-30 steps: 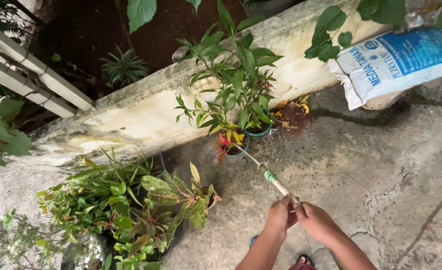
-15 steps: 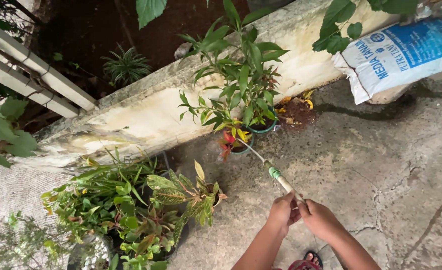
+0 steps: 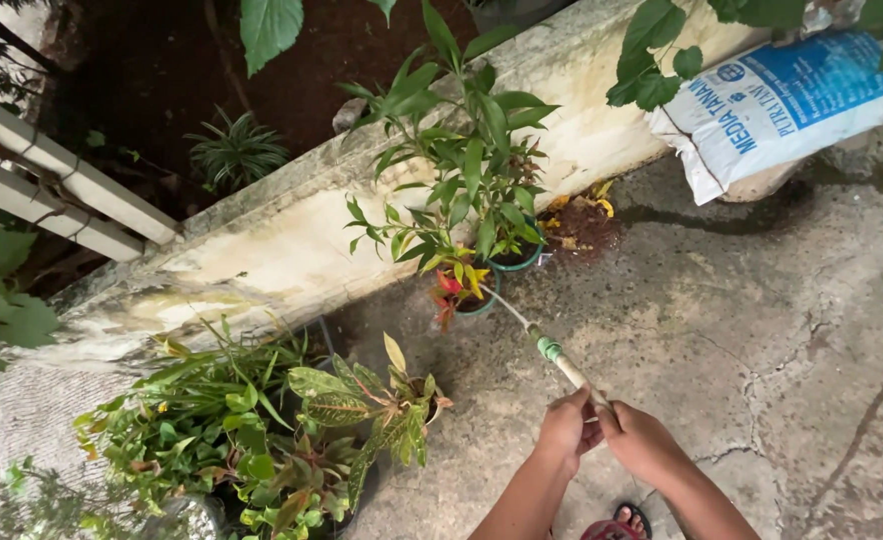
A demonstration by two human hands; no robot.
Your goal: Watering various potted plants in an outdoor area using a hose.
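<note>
My left hand (image 3: 566,428) and my right hand (image 3: 638,440) both grip a pale hose nozzle (image 3: 560,362) with a green ring near its tip. A thin stream of water runs from its tip up-left into a small green pot (image 3: 481,299) that holds a plant with red and yellow leaves (image 3: 454,284). Just behind that pot stands a second green pot (image 3: 519,260) with a tall leafy plant (image 3: 472,160). Both pots sit on the concrete floor against a low stained wall (image 3: 262,250).
A cluster of potted green and variegated plants (image 3: 262,420) fills the lower left. A white and blue soil bag (image 3: 772,105) leans at the upper right. Spilled soil and leaves (image 3: 582,220) lie by the wall. My sandalled foot (image 3: 612,525) shows below. Cracked wet concrete (image 3: 782,340) spreads right.
The view has shifted slightly; my hands and the nozzle hold almost the same pose, with water still running into the small pot.
</note>
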